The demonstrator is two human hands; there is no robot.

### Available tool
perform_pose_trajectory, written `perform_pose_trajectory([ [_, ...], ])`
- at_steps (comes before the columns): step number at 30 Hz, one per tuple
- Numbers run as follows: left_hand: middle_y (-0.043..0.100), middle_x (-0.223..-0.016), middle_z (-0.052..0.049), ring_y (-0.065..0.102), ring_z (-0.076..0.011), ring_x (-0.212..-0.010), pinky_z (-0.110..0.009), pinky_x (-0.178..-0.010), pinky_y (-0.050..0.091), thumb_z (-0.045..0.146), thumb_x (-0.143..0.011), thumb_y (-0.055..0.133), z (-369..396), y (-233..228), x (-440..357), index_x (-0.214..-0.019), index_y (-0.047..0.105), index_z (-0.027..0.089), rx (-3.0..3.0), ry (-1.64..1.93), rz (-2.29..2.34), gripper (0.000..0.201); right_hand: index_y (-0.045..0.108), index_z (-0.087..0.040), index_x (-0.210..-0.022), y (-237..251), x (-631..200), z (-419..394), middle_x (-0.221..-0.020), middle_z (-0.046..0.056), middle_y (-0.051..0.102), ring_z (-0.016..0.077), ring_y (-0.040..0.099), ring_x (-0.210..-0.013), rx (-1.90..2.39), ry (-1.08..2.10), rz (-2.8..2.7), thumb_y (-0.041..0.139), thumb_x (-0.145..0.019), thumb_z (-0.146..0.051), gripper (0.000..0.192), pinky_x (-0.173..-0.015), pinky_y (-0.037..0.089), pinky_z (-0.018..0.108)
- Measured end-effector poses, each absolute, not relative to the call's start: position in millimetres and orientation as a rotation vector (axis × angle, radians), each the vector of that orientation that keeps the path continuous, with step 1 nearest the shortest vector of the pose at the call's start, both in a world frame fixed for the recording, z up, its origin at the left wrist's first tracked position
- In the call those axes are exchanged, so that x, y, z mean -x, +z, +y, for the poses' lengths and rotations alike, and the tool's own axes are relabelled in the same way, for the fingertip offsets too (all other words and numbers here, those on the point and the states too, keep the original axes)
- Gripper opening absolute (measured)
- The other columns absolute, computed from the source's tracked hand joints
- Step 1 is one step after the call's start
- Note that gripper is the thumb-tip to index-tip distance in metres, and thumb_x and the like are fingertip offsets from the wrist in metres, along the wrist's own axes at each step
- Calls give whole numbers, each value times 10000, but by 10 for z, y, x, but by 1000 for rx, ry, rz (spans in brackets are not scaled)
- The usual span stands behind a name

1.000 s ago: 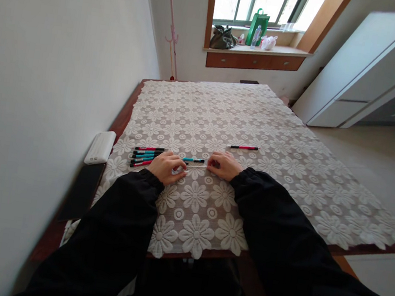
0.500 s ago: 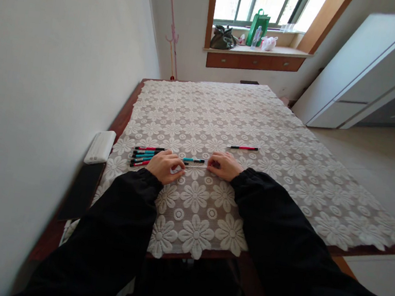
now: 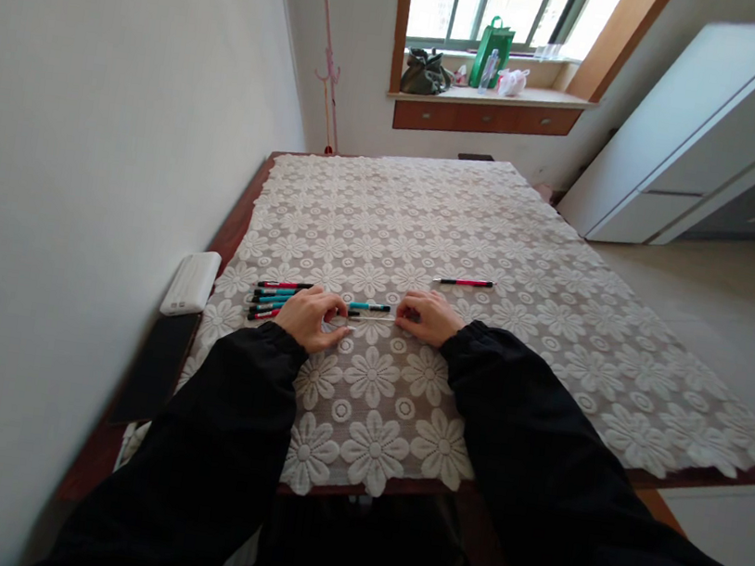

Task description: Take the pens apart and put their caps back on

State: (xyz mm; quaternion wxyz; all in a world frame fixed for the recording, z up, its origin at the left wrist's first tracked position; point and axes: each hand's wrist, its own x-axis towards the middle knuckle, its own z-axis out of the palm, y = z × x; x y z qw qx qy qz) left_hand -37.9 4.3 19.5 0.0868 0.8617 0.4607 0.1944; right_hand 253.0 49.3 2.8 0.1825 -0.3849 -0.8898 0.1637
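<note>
A thin pale rod [image 3: 372, 319] is lying on the lace cloth [image 3: 469, 230] between both hands, each pinching one end: the left hand [image 3: 308, 315] is closing its fingertips on the left end, the right hand [image 3: 427, 316] on the right end. A teal pen [image 3: 369, 306] is lying just behind the rod. A row of pens [image 3: 277, 298] is sitting beside the left hand, and a red pen [image 3: 466, 282] is lying apart, beyond the right hand. A white box [image 3: 191, 281] is resting near the wall.
</note>
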Motion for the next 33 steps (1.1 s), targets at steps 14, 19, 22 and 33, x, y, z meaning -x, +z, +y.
perform_pose_trajectory([
  [14,624,-711,-1,580,-213,-800,-346,-781,449,393,-810,752,54,169,341,-910,695,218,-2569,572,1395,209,710,-179,-835,33,-2535,501,-859,30,680,158,586,-768,1077,489,-2505,690,-871,-241,74,-769,366,290],
  [19,621,-706,1,580,-208,-787,-341,-773,448,390,-819,746,49,166,329,-909,694,219,-2570,571,1400,199,710,-181,-833,32,-2537,500,-843,31,674,163,583,-772,1083,493,-2497,700,-863,-231,59,-769,368,287],
  [22,621,-700,1,585,-211,-795,-342,-771,446,413,-827,746,54,161,336,-911,696,222,-2574,572,1399,215,709,-183,-831,32,-2538,499,-843,32,675,164,586,-770,1081,495,-2497,696,-864,-236,64,-768,369,290],
  [33,619,-705,6,568,-197,-757,-338,-765,447,384,-857,702,53,123,311,-946,700,229,-2592,621,1367,179,716,-189,-837,32,-2535,503,-841,31,678,167,588,-758,1090,480,-2504,694,-862,-256,74,-776,376,303],
])
